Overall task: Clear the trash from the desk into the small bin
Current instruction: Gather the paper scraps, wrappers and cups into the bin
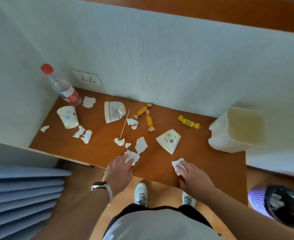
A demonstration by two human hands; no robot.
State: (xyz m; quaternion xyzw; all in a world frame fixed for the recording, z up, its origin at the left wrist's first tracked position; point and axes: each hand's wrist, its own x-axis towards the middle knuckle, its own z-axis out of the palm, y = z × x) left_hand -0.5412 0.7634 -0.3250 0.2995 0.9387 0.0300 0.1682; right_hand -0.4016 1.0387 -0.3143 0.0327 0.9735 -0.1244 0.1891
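Left hand (120, 168) fingers, straight, rested on a scrap (133, 157) near the bench (207, 163) front edge. Right hand (194, 178) fingers covered a second scrap (177, 164); pinch not discernible. Bin (219, 135) at right end.
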